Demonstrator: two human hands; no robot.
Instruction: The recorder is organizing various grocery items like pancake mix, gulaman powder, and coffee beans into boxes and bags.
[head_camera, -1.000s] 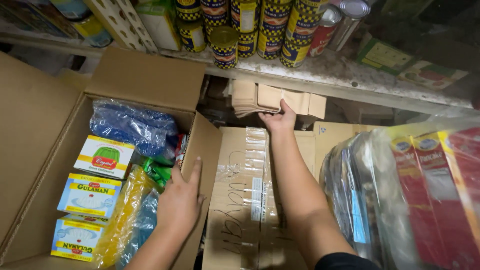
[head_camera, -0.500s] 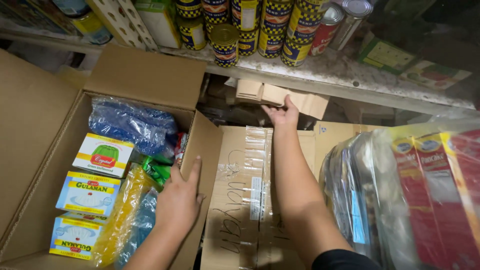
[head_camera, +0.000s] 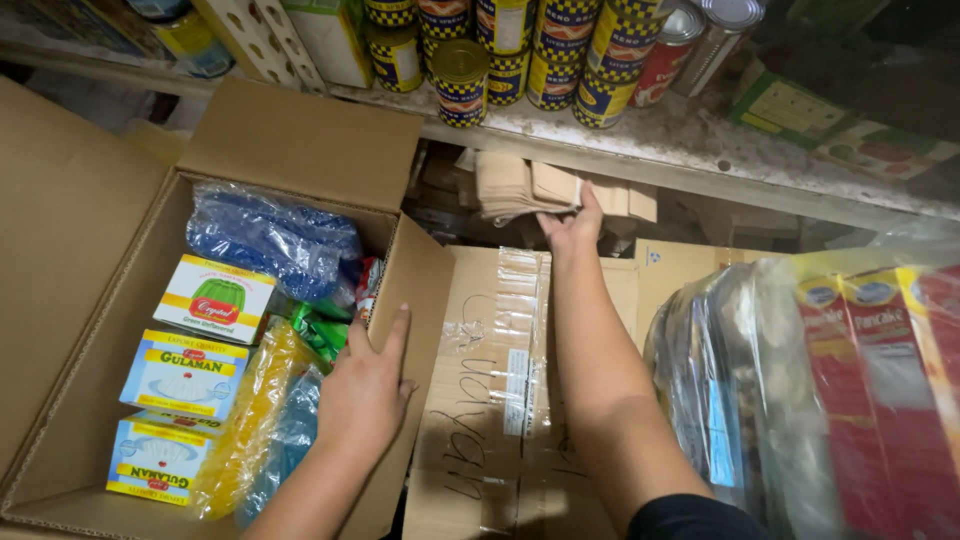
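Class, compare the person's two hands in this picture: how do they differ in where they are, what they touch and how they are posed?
The left hand lies flat, fingers spread, on the side wall of the open brown cardboard box; the right hand grips a stack of folded brown paper bags.
The left hand sits near, low in view; the right hand reaches farther, under the dusty shelf of yellow-checked tins.
Both are bare.
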